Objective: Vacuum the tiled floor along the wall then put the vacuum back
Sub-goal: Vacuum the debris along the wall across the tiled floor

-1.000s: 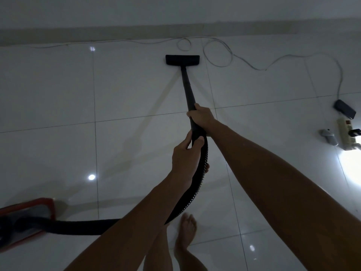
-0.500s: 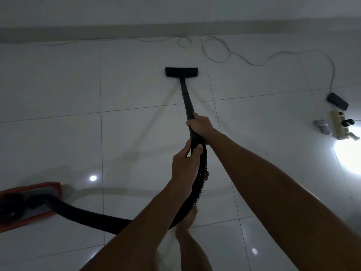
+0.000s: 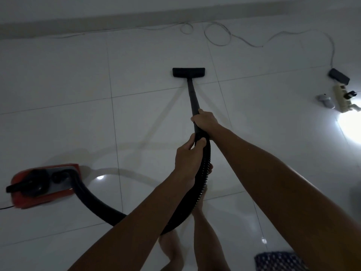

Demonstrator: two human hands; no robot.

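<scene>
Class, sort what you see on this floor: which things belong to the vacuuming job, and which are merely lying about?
Belongs to the job:
floor head
wand
hose
red vacuum body
left hand
right hand

Lying about:
white cable
power strip
black adapter
small grey object
patterned cloth

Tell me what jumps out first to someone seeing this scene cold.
Dead centre, both hands grip a black vacuum wand: the right hand ahead, the left hand behind, where the ribbed hose joins. The wand's floor nozzle sits flat on the pale tiles, short of the wall. Lower left lies the red vacuum body, and a bright glare burns at the right edge beside a power strip.
</scene>
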